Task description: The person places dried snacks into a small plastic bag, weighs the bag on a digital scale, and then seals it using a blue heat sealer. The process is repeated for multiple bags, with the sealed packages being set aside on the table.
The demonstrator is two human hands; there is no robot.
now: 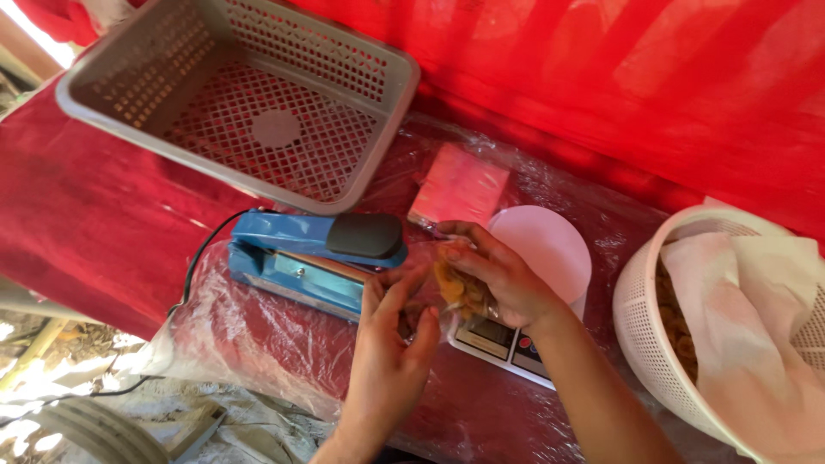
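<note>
Head view: grey perforated basket [249, 94] lies far left on the red table [86, 223]; white basket [640, 322] right. Blue heat sealer [314, 253] and scale [537, 258] flank the clear snack bag [451, 283], pinched by right hand [498, 279]; left hand [391, 339] fingers touch its edge.

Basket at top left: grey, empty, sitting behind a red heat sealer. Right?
Not quite. The basket is grey, empty and behind the sealer, but the head view shows the sealer is blue with a black handle, not red. The red is the table cover.
</note>
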